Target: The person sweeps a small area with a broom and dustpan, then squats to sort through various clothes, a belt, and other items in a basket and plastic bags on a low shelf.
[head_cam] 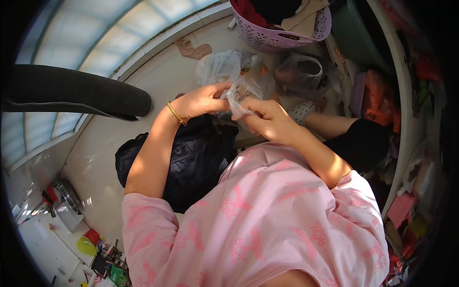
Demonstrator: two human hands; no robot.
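A thin clear plastic bag (235, 98) is bunched between my two hands, with something beige and crumpled showing inside it. My right hand (269, 116) pinches the gathered edge of the bag between thumb and fingers. On the other side, my left hand (206, 101) takes hold of the bag with curved fingers; its fingertips are partly hidden by the film. A gold-coloured bracelet (174, 113) circles the left wrist. Just beyond the hands, a whitish plastic bag (218, 66) lies on the floor, and another clear bag with a handle loop (299, 70) sits to its right.
A lilac perforated laundry basket (276, 39) holds clothes at the top. Beige socks (193, 49) lie on the tiles. A dark rolled mat (75, 91) juts in from the left. Black fabric (197, 161) covers my left leg. An orange item (376, 97) stands in a bin at right.
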